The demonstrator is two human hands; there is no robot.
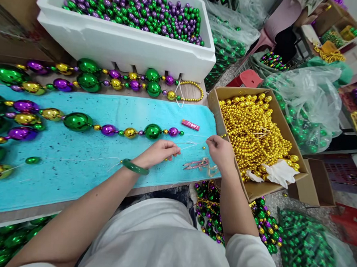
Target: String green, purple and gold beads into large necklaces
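My left hand, with a green bangle at the wrist, is closed in a pinch on a thin white thread, which bends to a point toward the right hand. My right hand pinches the thread end that runs from a bead strand of green, purple and gold beads. A few gold beads show just behind the right fingers. Below, between the hands, lies a pair of pink-handled thread snips. One loose gold bead rests on the blue cloth.
A white foam box of green and purple beads stands at the back. Right of the cloth sits a cardboard box filled with gold bead strings. A small red packet lies on the cloth. Finished-looking strands lie behind.
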